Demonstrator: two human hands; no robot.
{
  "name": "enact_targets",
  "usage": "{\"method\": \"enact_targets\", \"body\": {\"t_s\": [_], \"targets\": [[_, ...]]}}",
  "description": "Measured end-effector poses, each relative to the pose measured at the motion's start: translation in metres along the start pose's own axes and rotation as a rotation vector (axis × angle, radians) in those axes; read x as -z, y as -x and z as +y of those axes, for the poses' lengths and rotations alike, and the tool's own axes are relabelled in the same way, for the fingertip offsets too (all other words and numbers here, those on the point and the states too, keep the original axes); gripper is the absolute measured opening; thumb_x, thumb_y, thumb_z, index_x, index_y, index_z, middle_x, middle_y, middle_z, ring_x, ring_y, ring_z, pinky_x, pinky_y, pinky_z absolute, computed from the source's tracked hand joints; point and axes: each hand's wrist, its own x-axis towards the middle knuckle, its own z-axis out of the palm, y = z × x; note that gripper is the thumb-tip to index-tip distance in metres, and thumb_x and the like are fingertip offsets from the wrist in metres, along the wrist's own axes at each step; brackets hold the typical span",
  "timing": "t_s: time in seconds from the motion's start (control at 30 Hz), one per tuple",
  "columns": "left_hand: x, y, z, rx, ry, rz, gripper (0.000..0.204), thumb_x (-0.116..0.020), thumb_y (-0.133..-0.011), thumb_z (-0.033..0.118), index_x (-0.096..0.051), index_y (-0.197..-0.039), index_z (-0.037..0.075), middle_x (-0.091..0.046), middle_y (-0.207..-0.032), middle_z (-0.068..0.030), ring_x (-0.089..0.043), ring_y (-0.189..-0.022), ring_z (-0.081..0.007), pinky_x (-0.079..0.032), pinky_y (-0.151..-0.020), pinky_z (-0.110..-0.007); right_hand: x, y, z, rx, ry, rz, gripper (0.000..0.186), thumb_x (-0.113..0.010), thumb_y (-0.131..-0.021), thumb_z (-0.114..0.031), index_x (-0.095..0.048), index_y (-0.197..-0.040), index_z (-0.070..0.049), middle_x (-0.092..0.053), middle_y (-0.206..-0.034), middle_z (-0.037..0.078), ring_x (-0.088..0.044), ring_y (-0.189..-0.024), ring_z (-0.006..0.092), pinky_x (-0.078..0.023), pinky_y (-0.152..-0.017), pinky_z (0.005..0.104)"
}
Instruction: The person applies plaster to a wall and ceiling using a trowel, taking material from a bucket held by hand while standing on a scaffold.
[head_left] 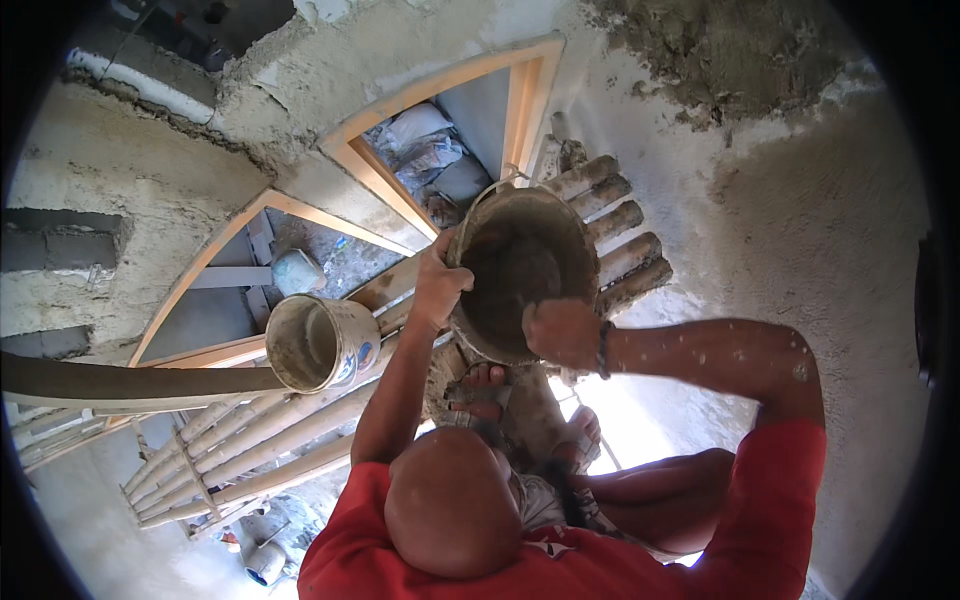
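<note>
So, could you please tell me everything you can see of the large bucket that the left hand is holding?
The large bucket is round and grey-brown, its rim and inner wall coated in what looks like dried mortar. Its mouth faces the camera, and a thin, pale handle shows at the far rim. The left hand grips the left rim; the closed right hand is over the near right part of the mouth. It sits beside round poles. Its dark bottom, contents and support are unclear.
</note>
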Motion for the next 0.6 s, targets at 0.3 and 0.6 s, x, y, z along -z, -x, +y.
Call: {"method": "enact_targets", "body": {"t_s": [0.3, 0.6], "targets": [[0.002, -0.006, -0.017, -0.060, 0.023, 0.009, 0.063, -0.052, -0.061, -0.008, -0.059, -0.124, -0.003, -0.064, -0.096, -0.0030, -0.056, -0.076, -0.0091, -0.046, -0.064, -0.022, 0.023, -0.005, 0.067, -0.210, 0.084, 0.107, 0.013, -0.057, -0.082, -0.013, -0.068, -0.078, -0.007, -0.066, -0.078, 0.007, -0.069, -0.075, 0.0263, -0.057, -0.062, 0.0391], [0.000, -0.005, -0.023, -0.095, 0.018, 0.037, 0.065, -0.054, -0.063, -0.008, -0.060, -0.126, 0.000, -0.063, -0.092, -0.0021, -0.054, -0.069, -0.0092, -0.045, -0.058, -0.025, 0.051, 0.022, 0.014, -0.091, -0.255, -0.233, 0.018, -0.058, -0.085, -0.019, -0.066, -0.084, -0.003, -0.068, -0.079, 0.014, -0.070, -0.076, 0.0308, -0.057, -0.066, 0.0442]]}}
